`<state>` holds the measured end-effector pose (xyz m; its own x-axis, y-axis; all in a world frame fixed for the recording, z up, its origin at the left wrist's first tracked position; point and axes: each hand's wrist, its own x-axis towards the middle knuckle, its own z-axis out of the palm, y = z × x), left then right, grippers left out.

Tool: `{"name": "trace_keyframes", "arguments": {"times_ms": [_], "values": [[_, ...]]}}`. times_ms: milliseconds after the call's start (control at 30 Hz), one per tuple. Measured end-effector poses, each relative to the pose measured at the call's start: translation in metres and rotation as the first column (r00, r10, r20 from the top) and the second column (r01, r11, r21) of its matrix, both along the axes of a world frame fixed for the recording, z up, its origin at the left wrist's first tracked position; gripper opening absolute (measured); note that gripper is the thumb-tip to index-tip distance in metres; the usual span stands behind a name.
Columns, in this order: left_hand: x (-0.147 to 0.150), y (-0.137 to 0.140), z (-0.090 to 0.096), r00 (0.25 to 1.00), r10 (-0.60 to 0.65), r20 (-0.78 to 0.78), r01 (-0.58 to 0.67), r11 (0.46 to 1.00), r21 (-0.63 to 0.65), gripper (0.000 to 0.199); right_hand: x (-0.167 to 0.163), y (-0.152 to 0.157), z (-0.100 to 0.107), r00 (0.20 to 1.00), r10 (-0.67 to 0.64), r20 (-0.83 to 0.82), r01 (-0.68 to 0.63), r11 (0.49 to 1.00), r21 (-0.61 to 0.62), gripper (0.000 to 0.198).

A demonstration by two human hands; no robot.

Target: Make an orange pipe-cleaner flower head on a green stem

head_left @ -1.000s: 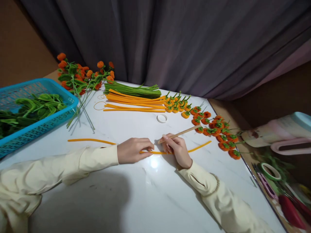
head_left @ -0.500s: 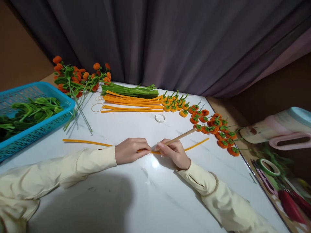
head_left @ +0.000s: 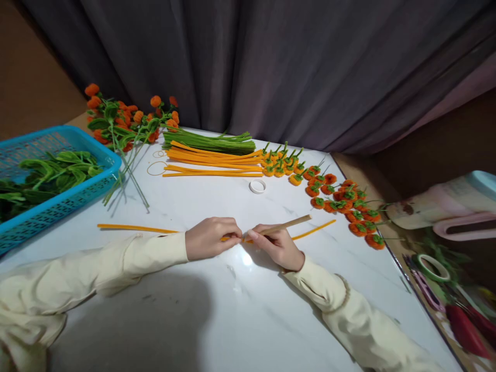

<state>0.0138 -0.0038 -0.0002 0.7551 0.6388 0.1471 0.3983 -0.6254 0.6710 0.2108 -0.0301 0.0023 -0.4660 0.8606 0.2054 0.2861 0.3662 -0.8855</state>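
Wooden stick (head_left: 291,223) lowered to the orange strip (head_left: 135,227): right hand (head_left: 277,245) pinches stick, left hand (head_left: 211,238) pinches strip, apparently steadying it.

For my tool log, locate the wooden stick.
In the head view, right of centre, the stick is in the right hand, its upper end pointing toward the orange flowers.

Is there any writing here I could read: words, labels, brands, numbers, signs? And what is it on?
None: no readable text in this view.
Pale jug at the right: a brown mark, too blurred to tell whether it includes lettering.
Green tape roll: no lettering I can make out.
White ring: none visible.
Wooden stick in the right hand: none visible on the part that shows.
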Motion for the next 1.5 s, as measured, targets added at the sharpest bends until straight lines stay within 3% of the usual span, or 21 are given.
{"name": "trace_keyframes", "arguments": {"times_ms": [200,533,900,1267,1400,1500], "values": [[0.0001,-0.0004,0.0002,1.000,0.009,-0.018,-0.009,1.000,0.004,0.015,-0.0044,0.0014,0.0008,1.000,0.027,0.016,-0.027,1.000,-0.002,0.034],[-0.0010,-0.0020,0.0002,0.999,-0.047,-0.011,0.047,0.995,0.089,0.018,-0.0004,0.0028,-0.0005,0.998,-0.062,0.015,0.063,0.997,-0.050,0.035],[0.0017,0.0010,0.0036,1.000,-0.001,-0.023,0.000,0.999,-0.036,0.016,-0.0018,-0.0012,-0.0029,0.996,0.029,0.079,-0.038,0.992,0.120,0.025],[0.0020,-0.0020,0.0024,0.999,0.019,-0.035,-0.020,0.999,-0.030,0.017,-0.0043,-0.0004,-0.0050,0.989,0.038,0.141,-0.068,0.975,0.211,0.025],[0.0020,-0.0036,0.0018,0.999,0.028,-0.041,-0.028,1.000,-0.012,0.016,-0.0054,0.0003,-0.0023,0.993,0.043,0.109,-0.061,0.985,0.163,0.028],[0.0026,-0.0047,0.0022,0.999,0.034,-0.036,-0.034,0.999,-0.003,0.016,-0.0039,0.0015,-0.0008,0.998,-0.034,0.048,0.030,0.996,0.078,0.034]]}}
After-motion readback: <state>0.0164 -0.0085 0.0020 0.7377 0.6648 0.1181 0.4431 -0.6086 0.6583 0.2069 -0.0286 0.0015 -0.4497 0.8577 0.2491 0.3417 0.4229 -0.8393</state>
